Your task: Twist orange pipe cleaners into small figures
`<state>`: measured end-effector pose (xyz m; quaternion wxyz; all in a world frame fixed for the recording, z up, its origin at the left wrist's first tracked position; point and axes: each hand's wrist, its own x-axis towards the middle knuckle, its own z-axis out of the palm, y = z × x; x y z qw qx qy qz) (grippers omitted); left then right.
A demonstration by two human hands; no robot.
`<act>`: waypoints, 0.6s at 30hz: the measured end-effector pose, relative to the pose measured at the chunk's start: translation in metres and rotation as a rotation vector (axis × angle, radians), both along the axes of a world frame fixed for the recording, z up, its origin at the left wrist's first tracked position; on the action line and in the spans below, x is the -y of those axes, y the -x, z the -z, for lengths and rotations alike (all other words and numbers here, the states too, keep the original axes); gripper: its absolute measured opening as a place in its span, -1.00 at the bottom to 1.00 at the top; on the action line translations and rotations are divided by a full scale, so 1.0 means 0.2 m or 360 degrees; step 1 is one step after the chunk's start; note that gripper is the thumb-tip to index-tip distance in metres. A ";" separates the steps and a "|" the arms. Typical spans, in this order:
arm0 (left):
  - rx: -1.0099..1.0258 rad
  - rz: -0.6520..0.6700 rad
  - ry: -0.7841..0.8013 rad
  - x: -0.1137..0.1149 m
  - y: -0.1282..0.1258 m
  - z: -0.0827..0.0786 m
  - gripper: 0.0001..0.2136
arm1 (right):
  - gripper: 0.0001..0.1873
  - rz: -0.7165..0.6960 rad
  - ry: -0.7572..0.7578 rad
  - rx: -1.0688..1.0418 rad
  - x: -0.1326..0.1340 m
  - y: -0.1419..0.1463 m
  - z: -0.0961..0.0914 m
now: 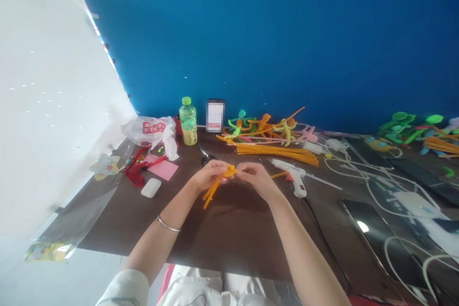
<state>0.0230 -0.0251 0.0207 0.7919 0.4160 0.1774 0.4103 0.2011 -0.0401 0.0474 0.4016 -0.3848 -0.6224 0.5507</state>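
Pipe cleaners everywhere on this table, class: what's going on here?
A person's left hand and right hand hold a bunch of orange pipe cleaners between them, above a dark brown table top. A white hot glue gun lies beside the right hand. Farther off lie a bundle of loose orange pipe cleaners and colourful pipe-cleaner figures.

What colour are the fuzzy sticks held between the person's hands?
The pipe cleaners are a yellowish orange, shown best in the head view.
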 end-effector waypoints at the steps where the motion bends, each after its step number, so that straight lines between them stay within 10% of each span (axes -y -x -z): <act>1: -0.0014 0.0035 -0.0002 0.00 0.00 0.00 -0.72 | -0.78 -0.0044 0.0031 0.0020 0.00 -0.01 -0.01; 18: -0.0792 0.0208 -0.0292 0.06 0.01 -0.09 -0.72 | -0.94 -0.0219 -0.0648 0.1532 0.01 -0.06 -0.30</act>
